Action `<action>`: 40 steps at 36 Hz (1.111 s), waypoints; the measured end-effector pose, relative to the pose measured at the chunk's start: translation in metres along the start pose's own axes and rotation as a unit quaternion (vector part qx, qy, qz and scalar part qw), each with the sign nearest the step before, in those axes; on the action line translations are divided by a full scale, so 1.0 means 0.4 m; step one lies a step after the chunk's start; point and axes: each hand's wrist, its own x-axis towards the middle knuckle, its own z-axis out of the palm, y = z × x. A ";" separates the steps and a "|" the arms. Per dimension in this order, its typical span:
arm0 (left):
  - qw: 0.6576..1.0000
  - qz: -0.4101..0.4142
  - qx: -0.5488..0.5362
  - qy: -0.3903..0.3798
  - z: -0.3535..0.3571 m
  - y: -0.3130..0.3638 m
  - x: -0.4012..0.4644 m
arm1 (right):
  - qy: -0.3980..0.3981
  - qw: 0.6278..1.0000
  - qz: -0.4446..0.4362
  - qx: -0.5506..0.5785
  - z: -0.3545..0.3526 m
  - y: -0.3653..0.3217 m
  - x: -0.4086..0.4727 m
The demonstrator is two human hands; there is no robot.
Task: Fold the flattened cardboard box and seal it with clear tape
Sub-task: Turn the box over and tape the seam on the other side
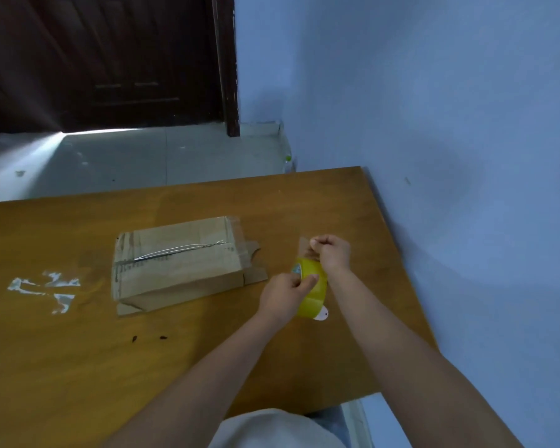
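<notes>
A flattened brown cardboard box (178,260) lies in the middle of the wooden table (78,350), with old tape strips shining across its top. To its right my left hand (285,294) grips a yellowish roll of clear tape (312,287) held just above the table. My right hand (332,252) is above the roll with fingers curled, pinching the free end of the tape (304,248) and holding it drawn out from the roll. Both hands are off the box.
Crumpled scraps of clear tape (46,291) are stuck on the table at the left. Two small dark specks (147,337) lie near the front. A blue wall (434,124) runs along the table's right edge, and a dark door (110,59) stands beyond the floor.
</notes>
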 end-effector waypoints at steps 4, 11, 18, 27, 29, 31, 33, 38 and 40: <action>0.998 -0.057 -0.034 0.013 0.023 -0.010 0.030 | -0.089 0.991 0.060 -0.081 0.009 0.026 0.051; 0.977 -0.172 -0.130 0.006 0.031 -0.026 0.069 | -0.164 0.968 0.054 -0.181 0.034 0.050 0.106; 0.947 -0.240 -0.213 -0.011 0.015 -0.032 0.117 | -0.195 0.938 0.014 -0.285 0.058 0.067 0.168; 0.924 -0.285 -0.253 -0.035 0.008 -0.026 0.157 | -0.232 0.877 -0.068 -0.415 0.057 0.064 0.206; 0.922 -0.293 -0.252 -0.037 0.008 -0.026 0.162 | -0.238 0.863 -0.099 -0.434 0.052 0.056 0.207; 0.918 -0.301 -0.254 -0.033 0.008 -0.025 0.164 | -0.241 0.852 -0.116 -0.450 0.049 0.048 0.206; 0.917 -0.301 -0.260 -0.029 0.011 -0.027 0.169 | -0.232 0.843 -0.123 -0.469 0.045 0.043 0.208; 0.915 -0.309 -0.258 -0.013 0.017 -0.025 0.176 | -0.158 0.852 -0.094 -0.490 0.048 0.045 0.213; 0.913 -0.316 -0.258 -0.013 0.017 -0.022 0.176 | -0.140 0.864 -0.076 -0.477 0.052 0.042 0.212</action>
